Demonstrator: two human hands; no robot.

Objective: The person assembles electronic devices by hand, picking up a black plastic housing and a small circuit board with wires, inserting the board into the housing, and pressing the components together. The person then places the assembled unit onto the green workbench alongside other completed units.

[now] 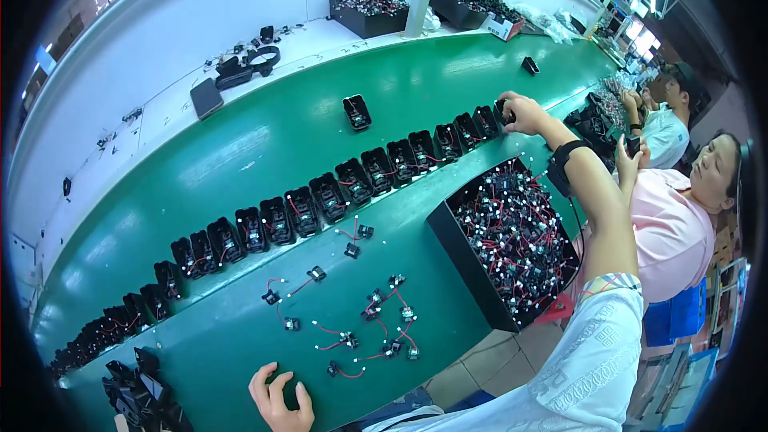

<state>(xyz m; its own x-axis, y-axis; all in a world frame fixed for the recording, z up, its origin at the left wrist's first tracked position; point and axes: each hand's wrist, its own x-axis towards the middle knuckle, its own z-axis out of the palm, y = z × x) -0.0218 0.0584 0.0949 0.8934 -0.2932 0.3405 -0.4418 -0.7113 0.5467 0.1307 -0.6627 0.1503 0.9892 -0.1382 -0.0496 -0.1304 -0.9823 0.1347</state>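
Note:
My right hand (524,114) reaches to the far right end of a long row and grips a black plastic housing (502,111) there, its fingers partly covering it. Along the green bench runs the row of open black housings (326,197), with small parts and red wires inside them. My left hand (280,402) rests at the bench's near edge, fingers apart and nothing in it. Just beyond it lie several small black components with red wires (392,348). A black bin (474,281) heaped with the same wired components (516,240) stands below my right forearm.
A single housing (357,113) sits behind the row; another (530,66) is farther right. Black empty shells (144,392) pile up at the lower left. Full bins (370,16) stand on the white back ledge (320,36). Two co-workers sit at the right, one in a pink top (668,228).

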